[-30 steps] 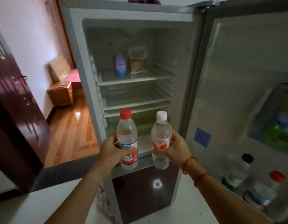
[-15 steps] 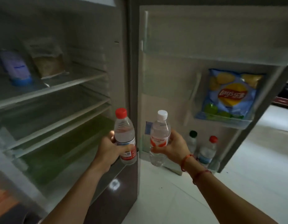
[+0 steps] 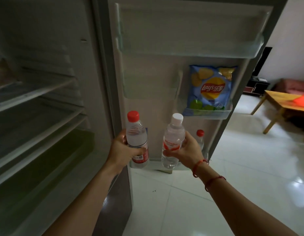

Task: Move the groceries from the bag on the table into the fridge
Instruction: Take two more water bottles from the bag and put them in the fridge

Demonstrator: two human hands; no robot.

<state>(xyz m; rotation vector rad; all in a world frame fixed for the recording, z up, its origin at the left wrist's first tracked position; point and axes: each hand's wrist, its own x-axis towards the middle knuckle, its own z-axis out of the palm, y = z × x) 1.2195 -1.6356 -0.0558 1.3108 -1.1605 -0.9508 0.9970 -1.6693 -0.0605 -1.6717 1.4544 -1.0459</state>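
Observation:
My left hand (image 3: 121, 149) grips a clear water bottle with a red cap (image 3: 136, 138), held upright. My right hand (image 3: 186, 150) grips a second clear bottle with a white cap (image 3: 173, 138), tilted slightly. Both bottles are held up in front of the lower part of the open fridge door (image 3: 147, 82). Behind my right hand, another red-capped bottle (image 3: 200, 138) stands in the door's bottom rack. A blue bag of chips (image 3: 211, 89) sits in the small door shelf (image 3: 214, 115) above it.
The fridge interior (image 3: 37, 108) with its wire shelves and a green drawer is at left. The top door bin (image 3: 190, 31) looks empty. To the right lie a white tiled floor (image 3: 241, 167) and a wooden table (image 3: 284, 106).
The view has swung right and closer to the door. Both hands with their bottles now sit before the lower door rather than the fridge's edge. The green-capped bottle is hidden now.

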